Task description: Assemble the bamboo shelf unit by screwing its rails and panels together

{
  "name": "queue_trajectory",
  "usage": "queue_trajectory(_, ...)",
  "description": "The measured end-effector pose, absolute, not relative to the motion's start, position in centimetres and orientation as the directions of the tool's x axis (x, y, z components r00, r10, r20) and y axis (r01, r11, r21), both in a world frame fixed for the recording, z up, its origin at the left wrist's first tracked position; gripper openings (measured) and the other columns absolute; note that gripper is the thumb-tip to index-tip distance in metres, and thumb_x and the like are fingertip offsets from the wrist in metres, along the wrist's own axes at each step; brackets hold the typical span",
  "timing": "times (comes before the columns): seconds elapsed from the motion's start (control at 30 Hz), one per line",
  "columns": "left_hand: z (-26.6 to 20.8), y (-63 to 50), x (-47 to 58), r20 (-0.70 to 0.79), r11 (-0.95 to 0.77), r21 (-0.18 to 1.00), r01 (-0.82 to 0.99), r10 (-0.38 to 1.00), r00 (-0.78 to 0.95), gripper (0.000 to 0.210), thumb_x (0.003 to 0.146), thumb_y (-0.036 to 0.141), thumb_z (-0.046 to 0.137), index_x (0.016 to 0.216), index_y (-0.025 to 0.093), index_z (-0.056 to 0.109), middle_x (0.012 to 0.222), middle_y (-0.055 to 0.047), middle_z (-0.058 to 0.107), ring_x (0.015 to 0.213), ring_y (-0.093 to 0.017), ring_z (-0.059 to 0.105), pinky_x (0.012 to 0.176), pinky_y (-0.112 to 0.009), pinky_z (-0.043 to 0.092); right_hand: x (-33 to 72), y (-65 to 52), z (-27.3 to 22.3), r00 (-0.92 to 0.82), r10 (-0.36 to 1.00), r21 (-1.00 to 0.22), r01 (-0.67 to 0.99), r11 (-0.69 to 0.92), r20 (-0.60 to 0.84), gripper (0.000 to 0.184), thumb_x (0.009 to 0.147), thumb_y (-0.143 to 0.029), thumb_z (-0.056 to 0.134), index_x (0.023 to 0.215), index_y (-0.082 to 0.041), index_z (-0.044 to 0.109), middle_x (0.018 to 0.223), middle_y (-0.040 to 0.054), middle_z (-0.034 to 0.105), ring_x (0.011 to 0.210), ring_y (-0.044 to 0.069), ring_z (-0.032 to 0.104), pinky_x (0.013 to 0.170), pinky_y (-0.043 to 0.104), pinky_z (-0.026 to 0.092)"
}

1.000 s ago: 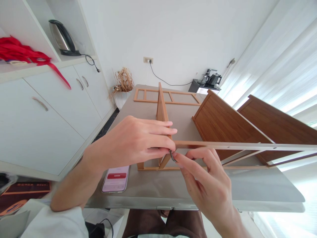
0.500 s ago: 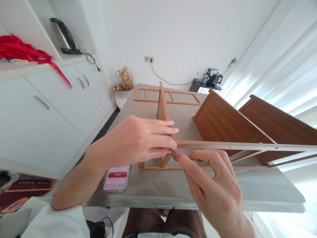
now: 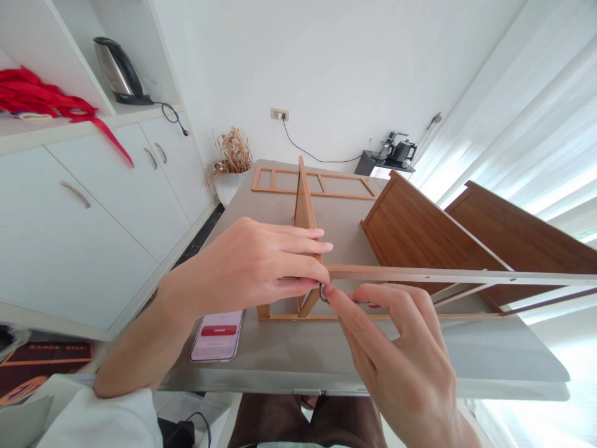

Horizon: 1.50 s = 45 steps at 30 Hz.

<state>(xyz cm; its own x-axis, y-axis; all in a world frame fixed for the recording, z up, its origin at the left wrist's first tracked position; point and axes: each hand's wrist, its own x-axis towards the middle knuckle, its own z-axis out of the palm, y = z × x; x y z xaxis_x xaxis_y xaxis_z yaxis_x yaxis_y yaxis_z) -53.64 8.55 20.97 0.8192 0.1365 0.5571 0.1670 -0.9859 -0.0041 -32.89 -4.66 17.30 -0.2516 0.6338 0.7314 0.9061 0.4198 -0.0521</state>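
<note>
- Right hand (image 3: 396,351) shifted right since first frame; fingers pinch bent metal key (image 3: 321,293), tip hidden at wooden frame (image 3: 396,273) joint.
- Left hand (image 3: 252,261) spans joint, fingers extended; hold hidden, can't tell.
- Frame cut off right.

Two hands (image 3: 254,261) working at centre, one bent key (image 3: 321,294) showing between. Three wooden boards (image 3: 433,230) standing, centre to right. Two ladder-like frames (image 3: 382,273) showing, upper centre and centre right. One phone (image 3: 217,339) lying lower centre-left. Three cabinet handles (image 3: 75,193) showing left.
</note>
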Motion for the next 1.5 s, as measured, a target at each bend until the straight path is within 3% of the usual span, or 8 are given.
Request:
queue_trajectory(0.1,21.0,8.6,-53.7,0.557,-0.986,-0.012,0.164,0.129,0.820,0.014,0.098,0.023,0.059,0.101,0.025,0.072,0.128,0.001,0.070,0.128,-0.019,0.060,0.098,-0.024,0.053,-33.0,-4.4,17.3,-0.244,0.611,-0.079,0.888,0.453,0.753,0.039,0.083,0.004,0.065,0.117,-0.017,0.070,0.100,0.0064,0.062,0.089,0.016,0.053,0.079,0.029,0.046)
queue_trajectory(0.2,21.0,8.6,-53.7,0.550,-0.987,0.009,0.163,0.141,0.823,0.014,0.097,0.023,0.059,0.100,0.025,0.072,0.128,0.001,0.070,0.128,-0.019,0.060,0.099,-0.024,0.052,-33.1,-4.0,17.5,-0.207,0.599,-0.147,0.861,0.487,0.774,0.031,0.083,0.000,0.069,0.111,-0.014,0.068,0.095,0.0059,0.066,0.085,0.015,0.056,0.079,0.030,0.047)
queue_trajectory(0.4,21.1,8.5,-53.7,0.550,-0.986,0.021,0.164,0.148,0.822,0.014,0.097,0.023,0.058,0.100,0.025,0.072,0.128,0.000,0.070,0.128,-0.019,0.060,0.097,-0.024,0.053,-33.2,-3.8,17.0,-0.155,0.697,-0.316,0.808,0.497,0.700,0.014,0.089,-0.009,0.067,0.097,-0.019,0.063,0.084,0.0012,0.068,0.075,0.013,0.060,0.072,0.027,0.047)
queue_trajectory(0.77,21.0,8.6,-53.7,0.546,-0.986,0.008,0.166,0.143,0.826,0.015,0.098,0.022,0.058,0.100,0.026,0.072,0.128,0.001,0.070,0.128,-0.018,0.060,0.097,-0.023,0.053,-33.1,-4.0,14.4,-0.182,0.793,-0.463,0.728,0.506,0.582,0.023,0.097,-0.012,0.057,0.118,-0.022,0.059,0.092,-0.0003,0.071,0.077,0.011,0.065,0.072,0.023,0.049)
queue_trajectory(0.97,21.2,8.4,-53.6,0.560,-0.983,0.012,0.181,0.156,0.813,0.016,0.098,0.022,0.057,0.098,0.026,0.073,0.126,0.001,0.071,0.126,-0.018,0.062,0.089,-0.023,0.055,-34.2,-3.7,13.5,-0.121,0.838,-0.570,0.681,0.461,0.532,0.011,0.100,-0.020,0.054,0.109,-0.024,0.057,0.097,-0.0016,0.074,0.082,0.011,0.071,0.072,0.021,0.052)
queue_trajectory(1.3,21.1,8.6,-53.7,0.555,-0.986,0.017,0.169,0.149,0.818,0.016,0.098,0.022,0.058,0.100,0.027,0.073,0.128,0.003,0.070,0.128,-0.017,0.060,0.092,-0.021,0.053,-34.5,-3.9,13.4,-0.114,0.828,-0.592,0.646,0.482,0.550,0.013,0.098,-0.016,0.057,0.106,-0.024,0.063,0.088,-0.0023,0.071,0.076,0.009,0.066,0.071,0.020,0.050)
queue_trajectory(1.5,21.0,8.6,-53.7,0.552,-0.987,0.018,0.159,0.143,0.821,0.015,0.098,0.024,0.058,0.100,0.026,0.073,0.128,0.001,0.070,0.129,-0.018,0.059,0.098,-0.022,0.052,-33.5,-4.3,13.8,-0.171,0.764,-0.491,0.675,0.551,0.623,0.031,0.094,-0.006,0.058,0.120,-0.022,0.062,0.086,0.0004,0.068,0.073,0.010,0.060,0.069,0.023,0.049)
